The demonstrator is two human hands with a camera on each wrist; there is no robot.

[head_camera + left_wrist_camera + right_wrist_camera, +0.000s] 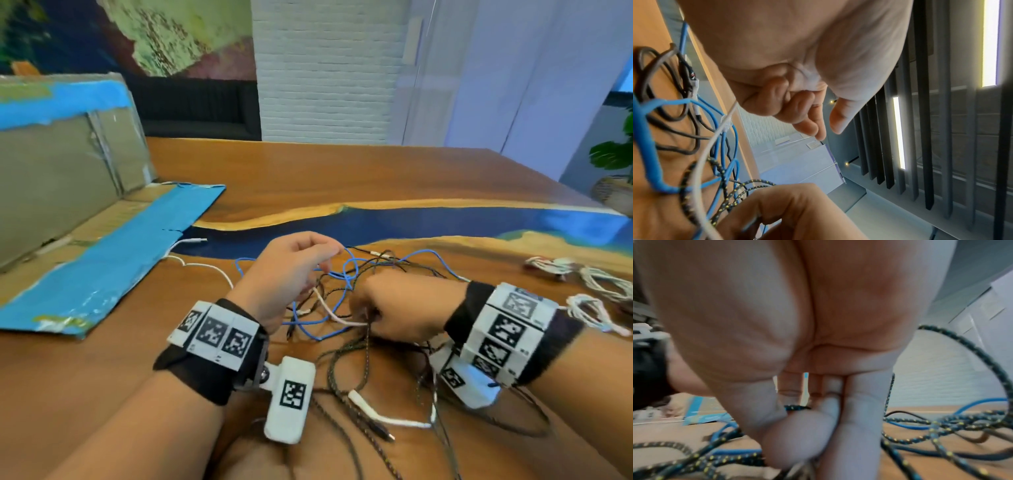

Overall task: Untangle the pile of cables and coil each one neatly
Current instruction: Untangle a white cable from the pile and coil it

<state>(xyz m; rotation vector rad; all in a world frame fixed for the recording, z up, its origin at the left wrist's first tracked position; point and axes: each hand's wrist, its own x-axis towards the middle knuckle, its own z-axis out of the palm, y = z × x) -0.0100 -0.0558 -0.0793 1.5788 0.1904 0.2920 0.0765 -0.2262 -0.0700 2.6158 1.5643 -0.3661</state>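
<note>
The tangled pile of cables (pixel 359 291) lies on the table (pixel 342 178) between both hands. The left hand (pixel 287 274) is raised over it, its fingers (pixel 807 120) curled around a white cable (pixel 334 313). The right hand (pixel 407 308) sits low in the pile, its fingers (pixel 797 438) clenched on a black braided cable (pixel 941 423). A blue cable (pixel 349 274) loops through the tangle.

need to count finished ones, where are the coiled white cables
In the head view, the coiled white cables lie on the wooden table at the far right, beyond the right hand's wrist, apart from the tangle.
</note>
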